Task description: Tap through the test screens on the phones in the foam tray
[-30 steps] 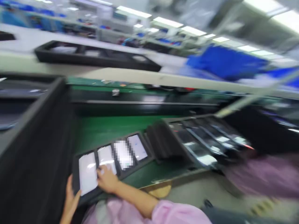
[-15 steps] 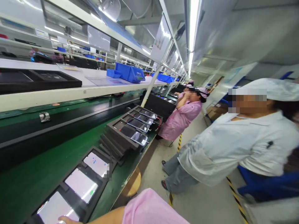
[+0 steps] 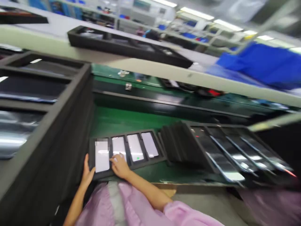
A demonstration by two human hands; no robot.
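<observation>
A black foam tray (image 3: pixel 162 156) lies on the green bench in front of me and holds several phones with lit white screens. My left hand (image 3: pixel 87 173) rests against the tray's near left corner, fingers spread along its edge, next to the leftmost phone (image 3: pixel 102 156). My right hand (image 3: pixel 119 165) lies on the near end of the second phone (image 3: pixel 118 146), fingers curled down onto its screen. The picture is smeared by motion.
A tall stack of black trays (image 3: pixel 42 131) rises at the left. To the right, another stack of trays (image 3: pixel 178 144) carries dark-screened phones (image 3: pixel 223 157). A black conveyor (image 3: pixel 164 105) runs behind. A white shelf (image 3: pixel 145 67) above bears a tray and blue bins (image 3: pixel 263 62).
My view swung right toward standing people half a second ago and has come back to the tray. Both hands sit at the tray's near left end, much as one second ago.
</observation>
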